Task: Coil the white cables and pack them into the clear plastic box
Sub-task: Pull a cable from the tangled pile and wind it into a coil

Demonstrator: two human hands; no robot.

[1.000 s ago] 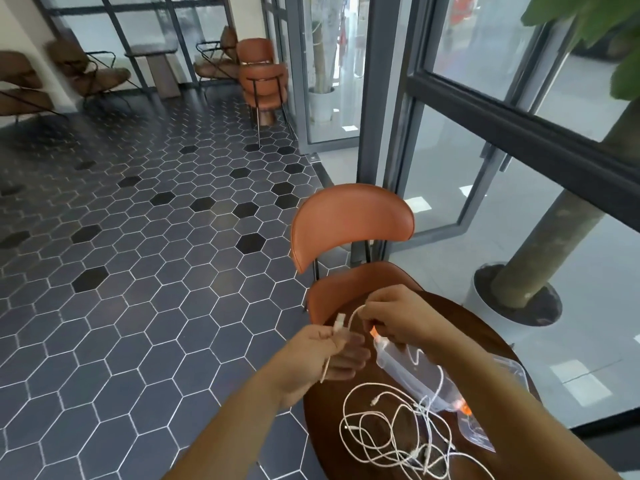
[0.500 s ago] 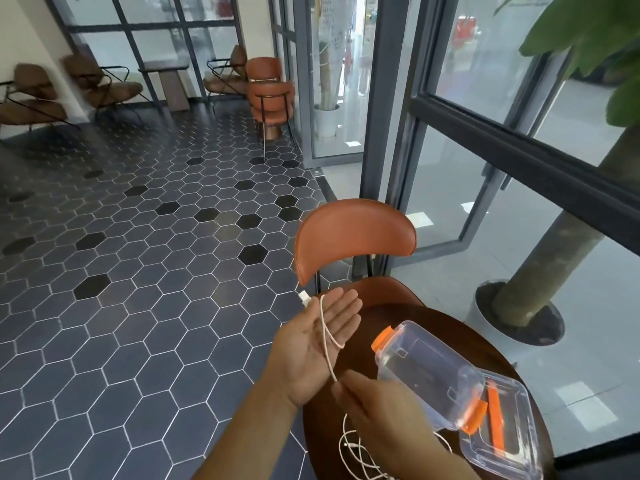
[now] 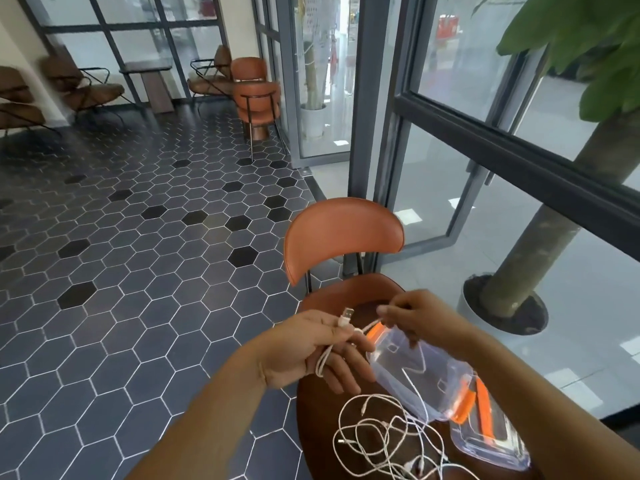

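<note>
My left hand (image 3: 311, 355) holds one white cable (image 3: 325, 362) looped over its fingers, with the USB plug (image 3: 346, 315) sticking up past the thumb. My right hand (image 3: 415, 317) pinches the same cable a little to the right and holds it taut above the table. A tangle of several more white cables (image 3: 388, 441) lies on the round dark wooden table (image 3: 318, 427). The clear plastic box (image 3: 422, 379) with orange clips lies tilted on the table under my right forearm. Its clear lid (image 3: 491, 445) lies beside it, at the right.
An orange chair (image 3: 343, 237) stands right behind the table. To the right are a glass wall and a potted tree (image 3: 512, 299). Hexagon-tiled floor spreads to the left, with more chairs (image 3: 256, 95) far off.
My right hand has risen from low by the table edge to above the box, drawing the cable up. My left hand has gone from flat and open to curled around a loop of cable.
</note>
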